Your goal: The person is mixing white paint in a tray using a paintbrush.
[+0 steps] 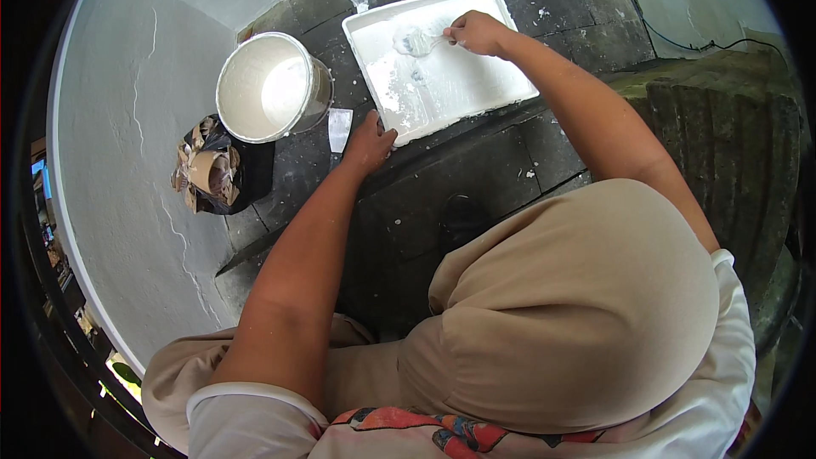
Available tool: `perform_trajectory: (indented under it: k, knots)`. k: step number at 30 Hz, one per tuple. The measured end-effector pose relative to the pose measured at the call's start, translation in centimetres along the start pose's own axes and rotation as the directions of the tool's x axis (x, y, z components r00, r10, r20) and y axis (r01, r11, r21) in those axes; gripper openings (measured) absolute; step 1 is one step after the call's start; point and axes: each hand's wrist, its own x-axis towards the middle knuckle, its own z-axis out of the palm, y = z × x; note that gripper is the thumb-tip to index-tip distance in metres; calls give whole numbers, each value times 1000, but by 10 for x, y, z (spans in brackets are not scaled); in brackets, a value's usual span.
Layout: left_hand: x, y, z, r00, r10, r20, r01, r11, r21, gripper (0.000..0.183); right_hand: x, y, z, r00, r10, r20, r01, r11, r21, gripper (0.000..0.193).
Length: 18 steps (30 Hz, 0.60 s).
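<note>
fingers of the right hand (478,32) pinched round a paint-smeared brush (416,41), bristles down in the white rectangular plastic paint tray (476,85) on the dark paving; handle mostly hidden in the grip. left hand (370,143) laid at the tray's near corner, fingers curled together, tips hard to make out. small flat putty knife (339,127) just beside that hand. round white paint bucket (270,87) left of the tray. crumpled brown-and-white paper in a black bag (206,172) by the pale wall, print unreadable.
</note>
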Motion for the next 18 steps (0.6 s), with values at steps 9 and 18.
perform_trajectory:
  k: [9, 18]
  knots:
    - [5, -16, -2, 1000, -4, 5, 4, 999, -43, 37, -56, 46, -39, 979, 61, -195, -21, 979, 201, 40]
    - [7, -14, 4, 1000, -8, 0, 8, 996, -84, 38, -25, 87, -37, 907, 422, 5, -371, 791, 486, 40]
